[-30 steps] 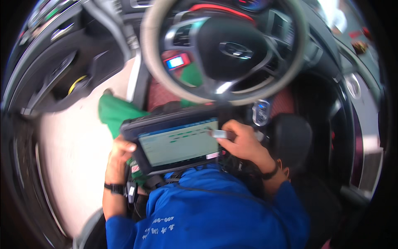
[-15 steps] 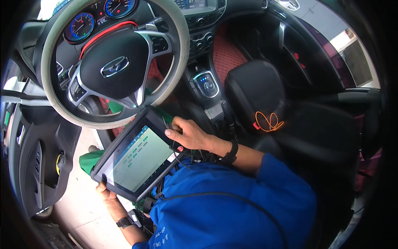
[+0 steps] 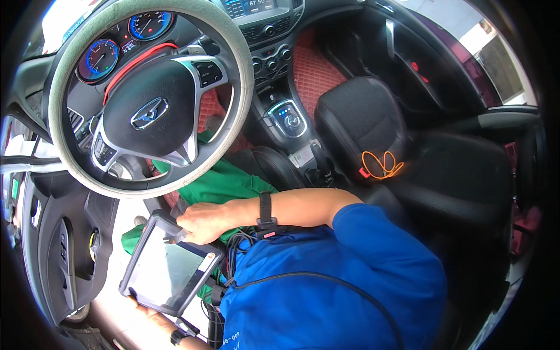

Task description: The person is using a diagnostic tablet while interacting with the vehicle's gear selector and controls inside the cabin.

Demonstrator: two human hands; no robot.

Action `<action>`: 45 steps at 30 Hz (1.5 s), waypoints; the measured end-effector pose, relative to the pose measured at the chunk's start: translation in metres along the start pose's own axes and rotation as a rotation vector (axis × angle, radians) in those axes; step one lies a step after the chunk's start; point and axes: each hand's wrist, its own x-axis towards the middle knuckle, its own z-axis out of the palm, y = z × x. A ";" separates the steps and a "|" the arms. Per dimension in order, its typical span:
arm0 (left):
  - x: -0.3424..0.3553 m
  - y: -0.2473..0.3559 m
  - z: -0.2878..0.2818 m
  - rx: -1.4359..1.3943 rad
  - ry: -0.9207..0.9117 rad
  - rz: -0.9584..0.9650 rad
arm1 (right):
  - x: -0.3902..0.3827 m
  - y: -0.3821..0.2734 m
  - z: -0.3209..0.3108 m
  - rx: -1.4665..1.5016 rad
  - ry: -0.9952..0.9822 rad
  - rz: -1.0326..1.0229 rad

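Observation:
A rugged tablet [image 3: 166,271] with a thick black frame is tilted in front of my lap, its screen washed out by glare. My left hand [image 3: 147,315] is closed on its lower left corner, much of the palm hidden beneath. Across the tablet's upper right part lies my right hand [image 3: 203,223], knuckles up and bent toward the screen. Its fingertips are mostly hidden, so I cannot tell whether they press the screen or grip the edge. Dark cables [image 3: 236,248] bunch between the tablet and my blue shirt.
Just beyond the tablet is the steering wheel [image 3: 242,111]. The gear selector [image 3: 290,119] sits on the centre console to the right. An orange cable loop [image 3: 382,166] rests on the black passenger seat [image 3: 361,116]. At left, the driver's door [image 3: 64,251] stands open above pale ground.
My right hand has moved left from the tablet's right edge to over its upper part. The tablet has shifted down and left with my left hand, and its screen now glares.

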 end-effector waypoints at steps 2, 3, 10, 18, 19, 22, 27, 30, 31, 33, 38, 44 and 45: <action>-0.006 -0.015 -0.008 -0.039 0.045 -0.033 | 0.008 0.002 0.007 -0.024 -0.144 0.078; -0.009 -0.020 -0.011 -0.062 0.065 -0.046 | 0.014 0.006 0.013 -0.057 -0.214 0.070; -0.007 -0.036 -0.021 -0.172 0.068 -0.131 | 0.027 0.028 0.029 -0.140 -0.198 0.236; -0.021 -0.050 -0.039 -0.271 0.229 -0.019 | 0.033 0.013 0.006 -0.131 -0.205 0.219; -0.021 -0.051 -0.039 -0.270 0.234 -0.026 | 0.028 0.008 0.001 -0.143 -0.200 0.224; -0.012 -0.052 -0.048 -0.247 0.217 -0.090 | 0.014 -0.028 -0.022 -0.089 -0.141 0.249; -0.013 -0.056 -0.090 -0.091 0.362 -0.112 | -0.038 -0.064 -0.069 -0.025 0.077 0.111; -0.023 -0.044 -0.050 -0.222 0.177 -0.124 | -0.093 -0.057 -0.105 -0.170 0.304 0.195; -0.019 -0.047 -0.052 -0.205 0.160 -0.143 | -0.115 -0.055 -0.120 -0.207 0.370 0.332; -0.009 -0.046 -0.042 -0.154 0.196 -0.089 | -0.166 -0.022 -0.146 -0.307 0.469 0.590; -0.002 -0.042 -0.030 -0.087 0.211 -0.108 | -0.257 0.072 -0.192 -0.654 0.511 0.885; -0.008 -0.036 -0.017 -0.042 0.229 -0.114 | -0.253 0.164 -0.209 -0.232 0.632 1.084; -0.008 -0.037 -0.015 -0.035 0.226 -0.118 | -0.246 0.175 -0.212 -0.260 0.611 1.078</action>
